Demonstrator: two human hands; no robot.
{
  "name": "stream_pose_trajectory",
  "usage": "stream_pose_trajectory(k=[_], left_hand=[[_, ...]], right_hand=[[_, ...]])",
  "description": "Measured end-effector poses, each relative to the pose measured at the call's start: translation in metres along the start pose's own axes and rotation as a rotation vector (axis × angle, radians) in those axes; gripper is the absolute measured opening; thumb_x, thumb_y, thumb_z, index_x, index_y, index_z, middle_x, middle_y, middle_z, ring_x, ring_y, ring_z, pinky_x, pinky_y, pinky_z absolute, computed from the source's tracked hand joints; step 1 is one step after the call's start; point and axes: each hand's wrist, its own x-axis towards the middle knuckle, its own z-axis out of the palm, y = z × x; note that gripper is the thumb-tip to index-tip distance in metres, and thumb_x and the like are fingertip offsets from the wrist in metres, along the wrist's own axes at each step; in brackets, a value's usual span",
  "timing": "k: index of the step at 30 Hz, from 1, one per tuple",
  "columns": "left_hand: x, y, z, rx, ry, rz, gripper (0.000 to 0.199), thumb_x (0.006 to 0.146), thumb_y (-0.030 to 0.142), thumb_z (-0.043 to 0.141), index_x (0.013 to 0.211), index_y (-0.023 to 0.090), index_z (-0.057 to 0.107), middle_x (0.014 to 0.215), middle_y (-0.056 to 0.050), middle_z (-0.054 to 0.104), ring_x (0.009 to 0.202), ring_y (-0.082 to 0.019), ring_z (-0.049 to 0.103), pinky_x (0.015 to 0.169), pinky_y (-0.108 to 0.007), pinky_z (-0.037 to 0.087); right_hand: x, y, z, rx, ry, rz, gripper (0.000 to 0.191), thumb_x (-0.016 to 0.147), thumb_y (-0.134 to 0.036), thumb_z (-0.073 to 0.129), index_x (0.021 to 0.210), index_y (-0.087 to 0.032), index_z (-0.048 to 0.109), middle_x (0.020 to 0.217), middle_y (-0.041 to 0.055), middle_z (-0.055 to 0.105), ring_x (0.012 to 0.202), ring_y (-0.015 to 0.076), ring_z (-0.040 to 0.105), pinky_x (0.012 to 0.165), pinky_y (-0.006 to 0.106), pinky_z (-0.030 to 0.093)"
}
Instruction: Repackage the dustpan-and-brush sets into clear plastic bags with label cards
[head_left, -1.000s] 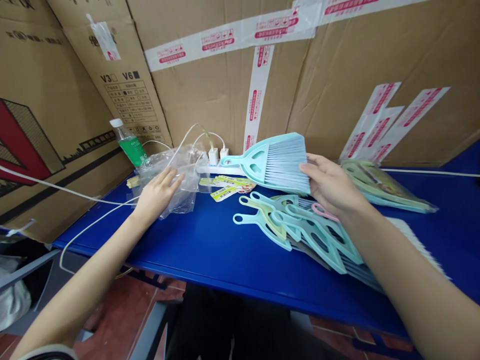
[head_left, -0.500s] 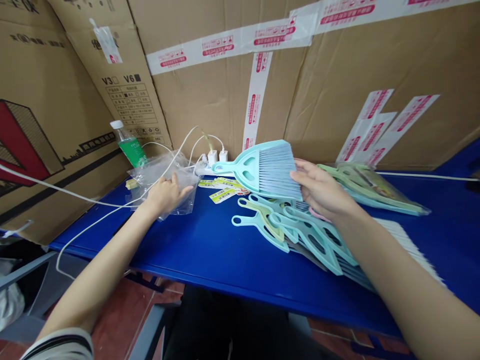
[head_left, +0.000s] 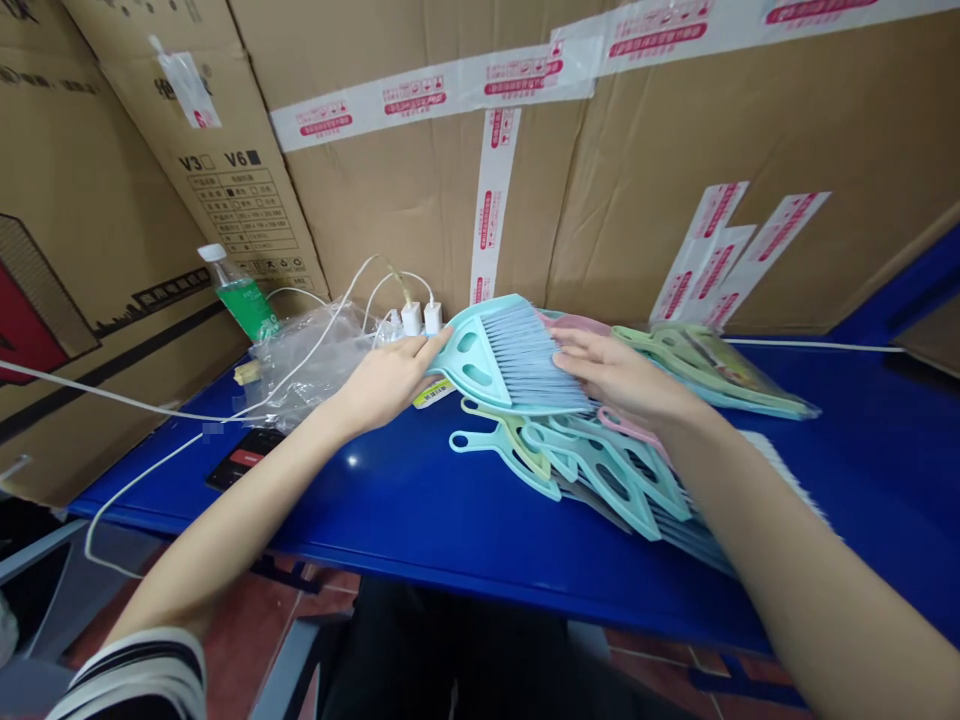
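A light-blue hand brush (head_left: 529, 350) with grey-blue bristles lies nested in a matching dustpan (head_left: 450, 385), tilted above a pile of similar sets. My left hand (head_left: 394, 380) is closed around the handle end, which its fingers hide. My right hand (head_left: 619, 370) has its fingers stretched out against the bristle tips at the other end. Below, the pile of brushes and dustpans (head_left: 600, 465) is mostly light blue, with yellow-green and pink pieces among it. A yellow label card (head_left: 433, 392) shows partly beneath my left hand.
Clear plastic bags (head_left: 311, 355) lie at the left beside a green-labelled bottle (head_left: 244, 300). A phone (head_left: 244, 458) rests near a white cable (head_left: 169, 445). Chargers (head_left: 420, 318) stand behind my left hand. Bagged sets (head_left: 712, 365) lie at the right. Cardboard boxes (head_left: 412, 210) wall the back.
My left hand has moved right from the plastic bags to the brush and dustpan handle. My right hand's fingers have shifted from pinching the edge to lying on the bristles.
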Motion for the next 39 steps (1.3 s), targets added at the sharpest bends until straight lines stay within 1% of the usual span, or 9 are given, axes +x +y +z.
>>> stream_pose_trajectory(k=[3,4,6,9,18,25,30,35,39], left_hand=[[0.003,0.008,-0.002,0.021,0.020,-0.005,0.053,0.100,0.028,0.040,0.148,0.008,0.029,0.118,-0.019,0.066,0.103,-0.027,0.067,0.082,-0.038,0.055],[0.004,0.011,-0.004,0.023,0.024,-0.002,0.054,0.100,0.029,0.041,0.148,0.008,0.028,0.119,-0.019,0.066,0.102,-0.027,0.067,0.082,-0.037,0.055],[0.007,0.018,-0.008,0.031,0.032,-0.005,0.056,0.100,0.032,0.041,0.149,0.008,0.026,0.121,-0.019,0.065,0.103,-0.027,0.067,0.082,-0.037,0.055],[0.015,0.026,-0.015,0.069,0.056,-0.018,0.059,0.099,0.032,0.044,0.150,0.009,0.025,0.121,-0.019,0.065,0.104,-0.027,0.067,0.081,-0.035,0.055],[0.047,0.033,-0.019,0.023,0.024,0.090,0.062,0.097,0.028,0.045,0.151,0.009,0.022,0.103,-0.014,0.070,0.093,-0.024,0.068,0.073,-0.031,0.052],[0.061,0.041,-0.029,0.000,-0.018,0.136,0.063,0.098,0.034,0.047,0.151,0.010,0.021,0.112,-0.016,0.069,0.099,-0.026,0.069,0.078,-0.032,0.052],[0.075,0.063,-0.041,0.007,-0.072,0.220,0.061,0.099,0.042,0.046,0.147,0.009,0.027,0.122,-0.019,0.065,0.107,-0.028,0.067,0.080,-0.035,0.053],[0.093,0.087,-0.047,0.049,-0.072,0.322,0.065,0.096,0.055,0.044,0.141,0.009,0.037,0.114,-0.020,0.068,0.099,-0.032,0.069,0.073,-0.037,0.053],[0.104,0.097,-0.048,0.068,-0.052,0.382,0.061,0.098,0.055,0.039,0.136,0.008,0.045,0.116,-0.020,0.067,0.098,-0.030,0.069,0.074,-0.036,0.052]], right_hand=[[-0.006,-0.010,-0.002,-0.269,0.253,-0.266,0.024,0.087,-0.030,0.054,0.107,-0.024,0.065,0.098,0.0081,0.067,0.088,0.0242,0.064,0.079,0.044,0.053],[-0.010,-0.013,0.000,-0.372,0.280,-0.391,0.020,0.088,-0.030,0.053,0.101,-0.024,0.067,0.097,0.0079,0.066,0.089,0.0245,0.062,0.082,0.045,0.051],[-0.017,-0.019,0.008,-0.582,0.197,-0.612,0.018,0.091,-0.032,0.051,0.088,-0.024,0.067,0.088,0.0067,0.065,0.090,0.0253,0.060,0.085,0.047,0.047],[-0.024,-0.020,0.020,-0.768,0.028,-0.719,0.025,0.094,-0.033,0.049,0.080,-0.021,0.066,0.081,0.0071,0.059,0.086,0.0256,0.055,0.079,0.044,0.046],[-0.023,-0.017,0.016,-0.878,0.179,-0.661,0.034,0.090,-0.040,0.057,0.061,-0.021,0.054,0.077,0.0045,0.047,0.077,0.0219,0.048,0.066,0.036,0.040],[-0.036,-0.026,0.009,-0.936,0.297,-0.661,0.037,0.090,-0.038,0.056,0.056,-0.022,0.052,0.077,0.0051,0.048,0.074,0.0213,0.047,0.064,0.036,0.039],[-0.057,-0.027,-0.010,-0.965,0.372,-0.641,0.038,0.090,-0.041,0.054,0.056,-0.023,0.050,0.075,0.0046,0.048,0.073,0.0205,0.048,0.063,0.034,0.039],[-0.072,-0.019,-0.028,-0.944,0.420,-0.568,0.044,0.090,-0.045,0.053,0.053,-0.023,0.043,0.070,0.0026,0.044,0.066,0.0184,0.045,0.058,0.033,0.037],[-0.076,-0.009,-0.035,-0.896,0.477,-0.527,0.047,0.090,-0.049,0.051,0.052,-0.023,0.041,0.068,0.0014,0.041,0.062,0.0173,0.042,0.055,0.032,0.034]])
